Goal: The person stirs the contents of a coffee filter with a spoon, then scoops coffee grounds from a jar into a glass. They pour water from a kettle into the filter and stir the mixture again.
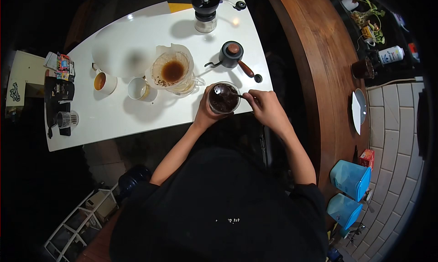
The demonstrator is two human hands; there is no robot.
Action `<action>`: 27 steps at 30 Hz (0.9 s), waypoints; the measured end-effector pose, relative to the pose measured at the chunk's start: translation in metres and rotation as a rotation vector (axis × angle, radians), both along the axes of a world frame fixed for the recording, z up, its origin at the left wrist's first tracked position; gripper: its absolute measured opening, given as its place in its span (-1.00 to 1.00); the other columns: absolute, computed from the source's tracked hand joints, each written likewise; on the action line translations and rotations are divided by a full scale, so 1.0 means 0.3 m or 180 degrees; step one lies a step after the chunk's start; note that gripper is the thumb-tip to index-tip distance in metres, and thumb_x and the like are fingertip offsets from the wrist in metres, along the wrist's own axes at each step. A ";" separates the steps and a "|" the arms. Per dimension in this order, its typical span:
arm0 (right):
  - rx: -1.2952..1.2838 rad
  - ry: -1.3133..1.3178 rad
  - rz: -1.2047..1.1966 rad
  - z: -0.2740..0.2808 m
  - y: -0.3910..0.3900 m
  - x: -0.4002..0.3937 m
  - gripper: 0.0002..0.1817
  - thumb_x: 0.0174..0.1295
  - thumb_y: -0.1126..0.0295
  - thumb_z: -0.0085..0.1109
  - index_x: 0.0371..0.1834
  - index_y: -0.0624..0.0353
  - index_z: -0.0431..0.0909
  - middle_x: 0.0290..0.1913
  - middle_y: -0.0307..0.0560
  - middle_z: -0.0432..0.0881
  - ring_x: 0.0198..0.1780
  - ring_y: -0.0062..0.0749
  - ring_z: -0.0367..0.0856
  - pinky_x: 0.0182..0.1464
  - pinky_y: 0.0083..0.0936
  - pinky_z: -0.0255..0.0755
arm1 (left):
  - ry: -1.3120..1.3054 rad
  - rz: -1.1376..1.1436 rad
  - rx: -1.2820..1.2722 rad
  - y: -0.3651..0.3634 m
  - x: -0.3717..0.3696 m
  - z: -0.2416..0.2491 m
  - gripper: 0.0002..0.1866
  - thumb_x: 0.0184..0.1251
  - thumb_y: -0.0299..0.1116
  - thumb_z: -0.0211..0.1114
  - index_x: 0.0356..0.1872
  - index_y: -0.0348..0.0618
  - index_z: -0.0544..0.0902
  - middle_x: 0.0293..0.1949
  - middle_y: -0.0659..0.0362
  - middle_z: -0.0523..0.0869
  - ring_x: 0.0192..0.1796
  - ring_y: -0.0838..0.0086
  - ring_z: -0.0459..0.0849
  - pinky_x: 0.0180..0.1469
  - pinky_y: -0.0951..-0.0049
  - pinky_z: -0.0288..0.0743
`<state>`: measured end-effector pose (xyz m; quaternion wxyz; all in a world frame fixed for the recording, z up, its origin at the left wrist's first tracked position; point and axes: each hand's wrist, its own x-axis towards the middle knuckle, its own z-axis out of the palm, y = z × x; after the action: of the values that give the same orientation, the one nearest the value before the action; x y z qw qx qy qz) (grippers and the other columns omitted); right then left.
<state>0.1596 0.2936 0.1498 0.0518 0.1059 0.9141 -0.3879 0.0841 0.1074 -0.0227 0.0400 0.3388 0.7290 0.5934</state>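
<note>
My left hand (204, 112) is wrapped around a clear glass (223, 102) filled with dark coffee, held at the front edge of the white table (118, 120). A metal spoon (225, 92) rests with its bowl over the glass, its handle pinched in my right hand (266, 108). Just left of the glass stands a glass pour-over dripper (174, 73) with a paper filter and wet grounds.
Two white cups (105, 83) (140, 89) stand left of the dripper. A black gooseneck kettle (232, 57) and a hand grinder (205, 10) sit further back. A small empty glass (67, 119) is at the table's left end. A curved wooden counter (315, 66) runs along the right.
</note>
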 end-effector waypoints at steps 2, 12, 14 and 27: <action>0.0003 0.0016 0.0014 -0.046 0.008 -0.009 -0.69 0.50 0.33 0.17 -0.31 0.40 0.65 -0.60 0.31 0.45 -0.59 0.19 0.36 -0.46 -0.16 0.27 | 0.0001 -0.0006 0.0089 0.002 -0.001 -0.009 0.15 -0.27 -0.23 0.83 0.41 -0.24 0.30 0.29 0.02 0.53 0.32 0.16 0.58 0.39 0.21 0.48; 0.0072 -0.0310 -0.0089 0.033 0.003 0.036 -0.71 0.48 0.38 0.15 -0.31 0.41 0.68 -0.48 0.39 0.59 -0.36 0.32 0.62 -0.25 0.03 0.44 | 0.0082 0.0027 0.0067 0.008 0.000 0.000 0.13 -0.24 -0.18 0.84 0.39 -0.25 0.32 0.27 0.01 0.54 0.32 0.17 0.58 0.39 0.19 0.47; 0.0120 -0.0154 -0.0041 -0.035 -0.003 0.048 -0.71 0.48 0.38 0.15 -0.32 0.41 0.67 -0.47 0.38 0.60 -0.34 0.32 0.63 -0.24 0.03 0.46 | -0.0124 -0.0012 0.0159 0.008 0.001 -0.007 0.10 -0.24 -0.15 0.83 0.39 -0.25 0.37 0.27 -0.01 0.53 0.32 0.09 0.56 0.37 0.18 0.47; 0.0145 0.0244 -0.0012 -0.083 0.025 0.015 -0.72 0.49 0.32 0.18 -0.21 0.36 0.71 -0.59 0.29 0.52 -0.56 0.15 0.50 -0.41 -0.15 0.34 | -0.0211 0.0041 0.0115 0.006 0.000 0.010 0.15 -0.30 -0.21 0.85 0.40 -0.25 0.33 0.28 0.01 0.55 0.32 0.17 0.59 0.40 0.19 0.47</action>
<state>0.1640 0.3012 0.1247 0.0135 0.0939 0.9238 -0.3709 0.0840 0.1091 -0.0197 0.0542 0.3149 0.7186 0.6176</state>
